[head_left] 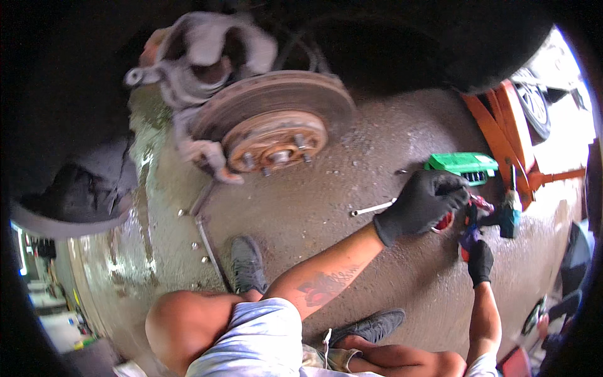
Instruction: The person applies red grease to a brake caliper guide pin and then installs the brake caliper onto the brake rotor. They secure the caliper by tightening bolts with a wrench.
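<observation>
A red tool (480,204) is held over the concrete floor (326,207) by both black-gloved hands. The fingers of the left hand (424,201) are curled around its upper part, while the right hand (480,261) is closed on its lower end. A wrench (374,208) lies on the floor just beside the left hand, and a green case (461,164) sits near an orange jack (505,135). A rusty brake disc (273,119) is seen farther left.
</observation>
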Available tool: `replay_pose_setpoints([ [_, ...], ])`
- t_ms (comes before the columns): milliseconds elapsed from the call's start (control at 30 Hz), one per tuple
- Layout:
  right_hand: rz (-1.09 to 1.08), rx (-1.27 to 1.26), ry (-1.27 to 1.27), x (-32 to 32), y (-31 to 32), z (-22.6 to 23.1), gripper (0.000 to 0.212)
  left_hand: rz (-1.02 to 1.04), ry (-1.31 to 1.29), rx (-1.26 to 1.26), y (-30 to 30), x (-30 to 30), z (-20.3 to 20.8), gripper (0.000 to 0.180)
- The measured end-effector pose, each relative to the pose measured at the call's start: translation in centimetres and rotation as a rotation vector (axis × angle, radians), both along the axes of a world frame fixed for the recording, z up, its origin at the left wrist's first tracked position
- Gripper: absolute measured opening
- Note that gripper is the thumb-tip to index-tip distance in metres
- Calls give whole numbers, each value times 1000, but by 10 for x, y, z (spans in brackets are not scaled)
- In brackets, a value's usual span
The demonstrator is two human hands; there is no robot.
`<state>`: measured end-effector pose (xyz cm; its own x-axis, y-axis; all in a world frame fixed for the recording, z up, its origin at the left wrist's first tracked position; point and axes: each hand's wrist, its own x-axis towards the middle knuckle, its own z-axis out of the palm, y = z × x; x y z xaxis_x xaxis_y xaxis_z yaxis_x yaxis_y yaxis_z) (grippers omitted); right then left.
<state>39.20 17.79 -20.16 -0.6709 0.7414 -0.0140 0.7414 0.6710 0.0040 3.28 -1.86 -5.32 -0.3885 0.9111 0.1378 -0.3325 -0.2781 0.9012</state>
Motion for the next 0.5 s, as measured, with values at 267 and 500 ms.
replay_pose_setpoints([
  [267,-247,32,-34,5,-23,60,42,-217,-53,162,55,54,34,25],
  [500,285,-190,296,-43,-32,76,53,-393,-119,182,53,94,41,28],
])
